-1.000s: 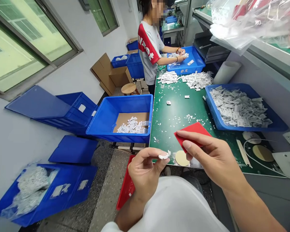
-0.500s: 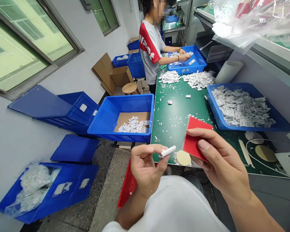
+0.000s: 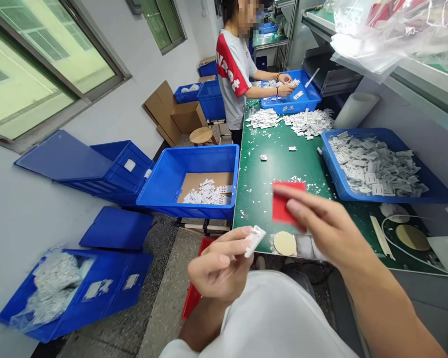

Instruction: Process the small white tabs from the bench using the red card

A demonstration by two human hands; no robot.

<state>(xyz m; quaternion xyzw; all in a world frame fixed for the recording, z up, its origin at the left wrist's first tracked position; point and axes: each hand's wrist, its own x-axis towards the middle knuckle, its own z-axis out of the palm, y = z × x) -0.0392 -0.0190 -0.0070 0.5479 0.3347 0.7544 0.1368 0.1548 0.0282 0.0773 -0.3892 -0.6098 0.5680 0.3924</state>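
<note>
My left hand (image 3: pixel 220 263) pinches a small white strip (image 3: pixel 254 240) between thumb and fingers, above the near edge of the green work table (image 3: pixel 256 199). My right hand (image 3: pixel 328 223), blurred by motion, grips a flat red card (image 3: pixel 285 199) by one edge over the tabletop. Just below the card, a round tan disc (image 3: pixel 284 243) lies near the table's front edge. Scattered white scraps dot the green surface around both hands.
A blue crate of white sheets (image 3: pixel 373 166) sits right of the hands. Left of the table stands an open blue crate (image 3: pixel 186 171). A red tray (image 3: pixel 193 293) stands below my left hand. A co-worker (image 3: pixel 233 74) sorts pieces in a blue tray (image 3: pixel 291 97) at the far end.
My right hand has drawn back up and left, carrying the red card. The white strip has turned in my left hand, which has dropped slightly.
</note>
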